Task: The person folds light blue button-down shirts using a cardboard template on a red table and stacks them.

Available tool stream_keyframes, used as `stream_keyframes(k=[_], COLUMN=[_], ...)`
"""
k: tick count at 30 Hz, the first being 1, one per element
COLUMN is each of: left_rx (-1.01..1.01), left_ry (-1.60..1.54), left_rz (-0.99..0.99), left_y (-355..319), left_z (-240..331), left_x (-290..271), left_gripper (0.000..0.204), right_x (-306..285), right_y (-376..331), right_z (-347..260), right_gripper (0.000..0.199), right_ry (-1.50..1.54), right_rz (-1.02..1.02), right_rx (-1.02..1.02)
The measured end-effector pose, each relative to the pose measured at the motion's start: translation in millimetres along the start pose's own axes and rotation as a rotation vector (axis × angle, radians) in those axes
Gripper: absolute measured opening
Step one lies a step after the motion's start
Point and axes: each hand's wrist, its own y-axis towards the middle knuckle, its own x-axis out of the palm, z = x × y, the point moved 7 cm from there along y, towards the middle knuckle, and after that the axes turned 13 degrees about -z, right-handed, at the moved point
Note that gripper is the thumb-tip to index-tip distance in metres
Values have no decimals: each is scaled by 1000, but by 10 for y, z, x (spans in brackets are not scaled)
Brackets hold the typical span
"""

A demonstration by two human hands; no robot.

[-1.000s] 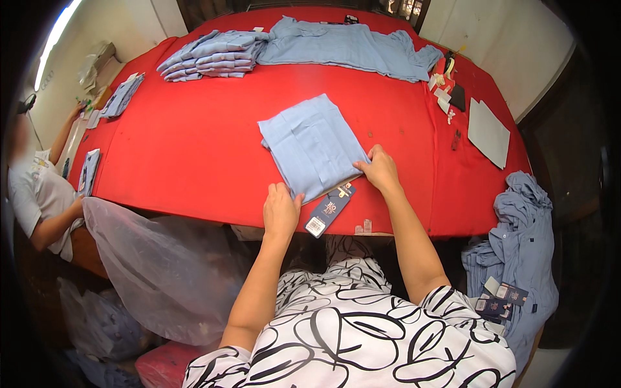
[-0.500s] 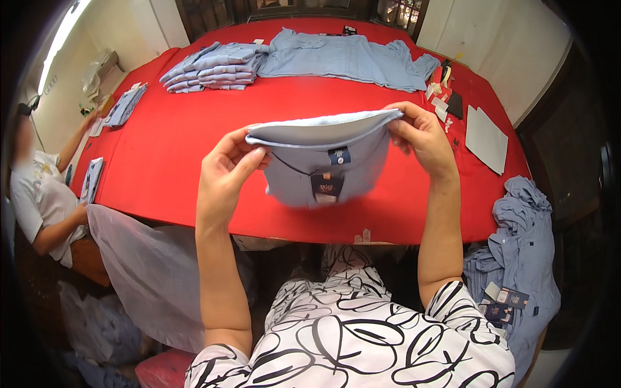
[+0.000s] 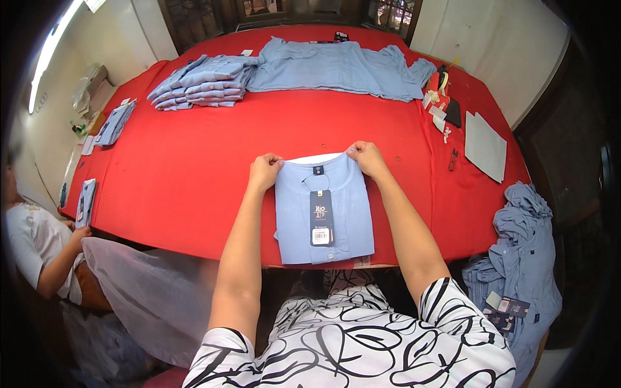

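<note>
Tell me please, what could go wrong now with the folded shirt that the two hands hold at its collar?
The folded shirt lies at the near edge of the red table, so a pull toward the body may slide it off. The left hand and right hand grip only the shoulder corners; lifting there could let the fold open. The dark hang tag lies loose on the front and might catch or crease.

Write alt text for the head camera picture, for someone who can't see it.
Seen from above, a person's left hand and right hand pinch the top corners of a folded light-blue shirt with a dark hang tag, lying flat on a red table. A stack of folded shirts and an unfolded shirt lie at the far side.
</note>
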Motion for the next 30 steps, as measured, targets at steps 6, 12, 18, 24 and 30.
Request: stream_keyframes(k=[6, 12, 18, 24, 30], left_rx=[-25, -59, -9, -25, -90], left_ry=[131, -18, -43, 49, 37], left_rz=[5, -32, 46, 142, 75], left_y=[3, 22, 73, 106, 112], left_z=[56, -103, -104, -79, -198], left_x=[54, -53, -25, 23, -47], left_gripper=[20, 21, 22, 23, 22], right_x=[-9, 400, 1309, 1294, 258], right_y=[60, -8, 300, 223, 86], right_z=[88, -724, -726, -637, -399], right_gripper=[24, 29, 32, 26, 27], right_ry=[-284, -856, -602, -649, -685], right_rz=[-3, 181, -159, -117, 115], right_rx=[128, -81, -119, -263, 104])
